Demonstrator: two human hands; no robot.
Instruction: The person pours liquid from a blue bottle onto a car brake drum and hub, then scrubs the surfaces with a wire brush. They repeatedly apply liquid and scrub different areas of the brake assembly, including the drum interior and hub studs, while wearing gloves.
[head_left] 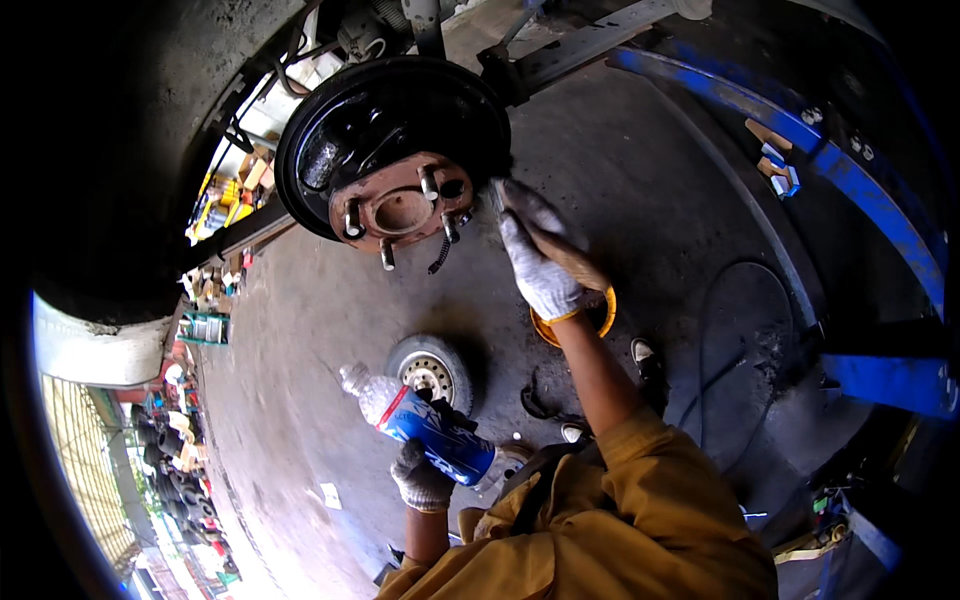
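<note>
Above me hangs a wheel hub with bare studs and a rusty flange, set before a wet-looking black backing plate. My right hand, in a whitish knit glove, is closed around a wooden-handled brush. The brush's tip lies close to the plate's lower right edge; whether it touches, I cannot tell. Lower down, my left hand, in a dirty grey glove, grips a clear plastic bottle with a blue wrapper and a red band. The bottle is tilted, one end toward the upper left.
A wheel with a tyre lies on the floor below the hub. A yellow-rimmed basin sits beneath my right forearm. Blue lift arms stand at the right, near a dark hose. Shelves of parts line the left.
</note>
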